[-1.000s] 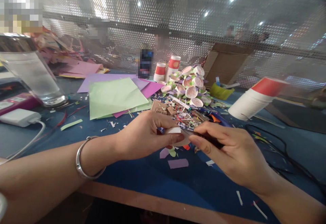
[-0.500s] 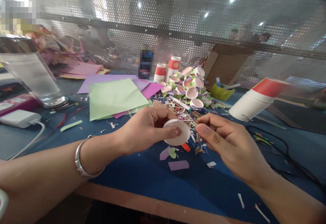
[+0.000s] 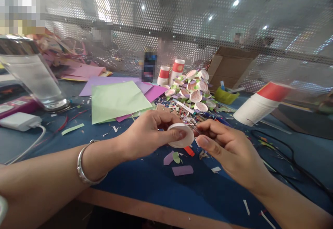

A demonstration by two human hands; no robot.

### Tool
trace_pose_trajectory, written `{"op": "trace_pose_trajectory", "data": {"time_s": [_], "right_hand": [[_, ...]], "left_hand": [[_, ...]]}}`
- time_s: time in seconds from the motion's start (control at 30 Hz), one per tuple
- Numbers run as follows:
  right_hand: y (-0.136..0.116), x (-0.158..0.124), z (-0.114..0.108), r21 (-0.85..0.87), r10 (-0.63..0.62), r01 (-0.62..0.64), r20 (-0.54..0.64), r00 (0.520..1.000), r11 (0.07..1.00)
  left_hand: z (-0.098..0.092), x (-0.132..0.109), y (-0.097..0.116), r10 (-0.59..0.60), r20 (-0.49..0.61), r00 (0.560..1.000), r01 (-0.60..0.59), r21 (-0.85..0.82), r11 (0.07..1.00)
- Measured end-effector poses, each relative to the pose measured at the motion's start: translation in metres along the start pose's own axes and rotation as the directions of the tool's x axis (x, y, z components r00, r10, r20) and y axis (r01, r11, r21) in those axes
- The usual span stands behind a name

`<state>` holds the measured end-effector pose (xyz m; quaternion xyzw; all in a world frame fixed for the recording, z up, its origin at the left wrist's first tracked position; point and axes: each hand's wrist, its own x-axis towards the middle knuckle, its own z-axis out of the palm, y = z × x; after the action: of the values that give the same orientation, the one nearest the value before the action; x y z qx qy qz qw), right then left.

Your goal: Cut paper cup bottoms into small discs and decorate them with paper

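My left hand (image 3: 153, 130) is closed on a small round white paper cup bottom (image 3: 187, 137), thumb laid flat across its face. Just right of the disc, my right hand (image 3: 226, 145) is pinched, thumb against the fingers. A thin dark sliver (image 3: 195, 129) pokes from its fingertips toward the disc's rim; what it is cannot be made out. Below the hands lie a purple paper strip (image 3: 182, 170), a small green scrap (image 3: 176, 157) and an orange-red piece (image 3: 189, 151). Behind them rises a pile of cut cup bottoms with paper bits (image 3: 195, 96).
Coloured paper sheets (image 3: 117, 102) lie left of the pile. A glass bottle (image 3: 39, 76) and a white charger (image 3: 22, 120) stand further left. To the right are a tilted stack of paper cups (image 3: 256, 105), a green holder (image 3: 225, 96) and black cables (image 3: 288, 149). Cardboard (image 3: 229, 66) leans behind.
My right hand has moved slightly left, bringing its pinched fingertips and the thin sliver up to the disc's edge. The left hand and disc have barely moved.
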<state>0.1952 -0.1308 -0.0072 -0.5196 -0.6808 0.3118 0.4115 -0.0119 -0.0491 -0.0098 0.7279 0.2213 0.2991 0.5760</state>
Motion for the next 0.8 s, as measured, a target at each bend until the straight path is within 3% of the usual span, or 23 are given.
{"op": "trace_pose_trajectory", "data": {"time_s": [0.13, 0.37, 0.63, 0.8], "right_hand": [[-0.0011, -0.0012, -0.0002, -0.106, -0.068, 0.064, -0.029, 0.997, 0.992], [-0.0025, -0.0039, 0.0009, -0.241, -0.112, 0.101, -0.030, 0.993, 0.965], [0.0006, -0.0075, 0.0014, -0.305, -0.147, 0.144, 0.013, 0.989, 0.942], [-0.0019, -0.0061, 0.0002, -0.374, -0.189, 0.185, 0.026, 0.982, 0.909]], "left_hand": [[0.0002, -0.0025, 0.0027, 0.067, -0.007, 0.998, -0.064, 0.218, 0.974], [0.0042, -0.0047, 0.0098, 0.124, -0.003, 0.992, -0.114, 0.383, 0.917], [0.0040, -0.0056, 0.0099, 0.172, 0.020, 0.985, -0.167, 0.391, 0.905], [0.0043, -0.0046, 0.0086, 0.125, 0.024, 0.992, -0.126, 0.349, 0.929]]}}
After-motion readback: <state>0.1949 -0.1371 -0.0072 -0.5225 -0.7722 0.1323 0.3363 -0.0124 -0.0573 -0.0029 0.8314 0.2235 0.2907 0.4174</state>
